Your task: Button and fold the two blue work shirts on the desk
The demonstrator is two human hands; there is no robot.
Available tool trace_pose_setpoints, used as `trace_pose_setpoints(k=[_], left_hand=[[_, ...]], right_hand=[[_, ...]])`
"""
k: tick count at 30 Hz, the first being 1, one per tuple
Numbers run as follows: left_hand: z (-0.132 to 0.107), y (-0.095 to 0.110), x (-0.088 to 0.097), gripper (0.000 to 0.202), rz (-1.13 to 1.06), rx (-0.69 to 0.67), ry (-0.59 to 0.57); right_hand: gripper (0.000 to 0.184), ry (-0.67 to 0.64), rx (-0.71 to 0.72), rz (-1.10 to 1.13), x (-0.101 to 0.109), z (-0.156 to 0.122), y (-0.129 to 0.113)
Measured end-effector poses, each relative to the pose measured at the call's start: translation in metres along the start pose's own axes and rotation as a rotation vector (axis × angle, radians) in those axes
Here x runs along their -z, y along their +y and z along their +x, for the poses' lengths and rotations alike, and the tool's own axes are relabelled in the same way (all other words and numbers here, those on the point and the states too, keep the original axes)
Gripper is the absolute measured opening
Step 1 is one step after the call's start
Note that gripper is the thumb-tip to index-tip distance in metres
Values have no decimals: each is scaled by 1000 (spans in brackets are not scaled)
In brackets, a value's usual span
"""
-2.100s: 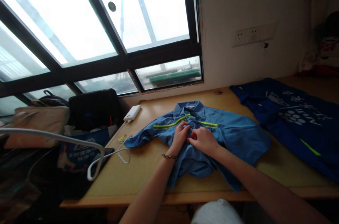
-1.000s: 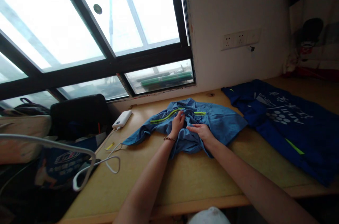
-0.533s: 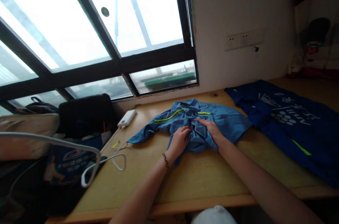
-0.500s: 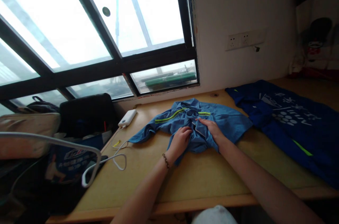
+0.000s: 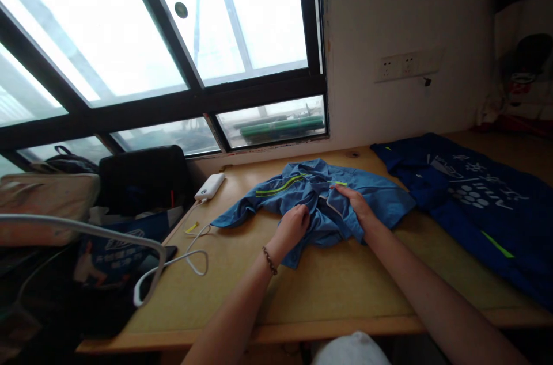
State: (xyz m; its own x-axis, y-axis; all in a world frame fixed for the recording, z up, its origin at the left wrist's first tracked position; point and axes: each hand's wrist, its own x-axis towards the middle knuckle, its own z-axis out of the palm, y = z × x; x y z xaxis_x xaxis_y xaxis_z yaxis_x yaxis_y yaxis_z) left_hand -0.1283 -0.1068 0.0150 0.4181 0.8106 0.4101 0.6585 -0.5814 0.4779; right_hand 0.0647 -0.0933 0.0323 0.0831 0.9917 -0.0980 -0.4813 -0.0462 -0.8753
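Observation:
A light blue jacket (image 5: 276, 199) with yellow-green stripes lies rumpled on the wooden table (image 5: 242, 278), one sleeve stretched out to the left. My left hand (image 5: 294, 225), a dark bracelet at its wrist, is closed on the cloth near the jacket's front. Just right of it, my right hand (image 5: 356, 204) grips the other side of the front, where a pale edge shows between the two hands. Some fingertips are hidden in the folds. To the right lies a dark blue garment (image 5: 475, 204) with white print, spread flat and meeting the jacket's right edge.
A white power bank (image 5: 210, 187) with a white cable (image 5: 190, 261) sits at the table's left edge. A thick grey tube (image 5: 86, 227) crosses the left foreground. Bags (image 5: 47, 204) are piled left of the table. Behind stand a window and a wall with sockets (image 5: 397, 65).
My left hand has closed into a tighter grip, and my right hand has shifted slightly up and right. The jacket's front is pulled a little wider apart. The view has shifted slightly.

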Motion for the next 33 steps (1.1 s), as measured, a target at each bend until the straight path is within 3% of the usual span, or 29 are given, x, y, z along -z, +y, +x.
trace_pose_setpoints(k=[4, 8, 13, 15, 18, 22, 25, 33], left_hand=[[2, -6, -3, 17, -128, 16, -21], [2, -11, -5, 8, -139, 56, -64], [2, -3, -2, 15, -138, 117, -30], [3, 2, 1, 19, -289, 176, -20], [6, 7, 4, 25, -691, 314, -81], [7, 11, 4, 31, -1060, 374, -135], [7, 11, 2, 34, -1170, 379, -127], [5, 9, -9, 29, -1073, 432, -45]], right_hand=[[24, -20, 9, -76, -4, -2, 2], [26, -62, 27, -128, -5, -1, 4], [31, -263, 34, -298, -9, -4, 14], [31, -329, 92, -437, -11, -6, 18], [31, -347, 152, -561, -14, -9, 22], [38, -331, 42, -415, -16, -12, 21], [28, -369, 31, -378, -16, -14, 18], [18, -276, 364, -772, -13, -12, 26]])
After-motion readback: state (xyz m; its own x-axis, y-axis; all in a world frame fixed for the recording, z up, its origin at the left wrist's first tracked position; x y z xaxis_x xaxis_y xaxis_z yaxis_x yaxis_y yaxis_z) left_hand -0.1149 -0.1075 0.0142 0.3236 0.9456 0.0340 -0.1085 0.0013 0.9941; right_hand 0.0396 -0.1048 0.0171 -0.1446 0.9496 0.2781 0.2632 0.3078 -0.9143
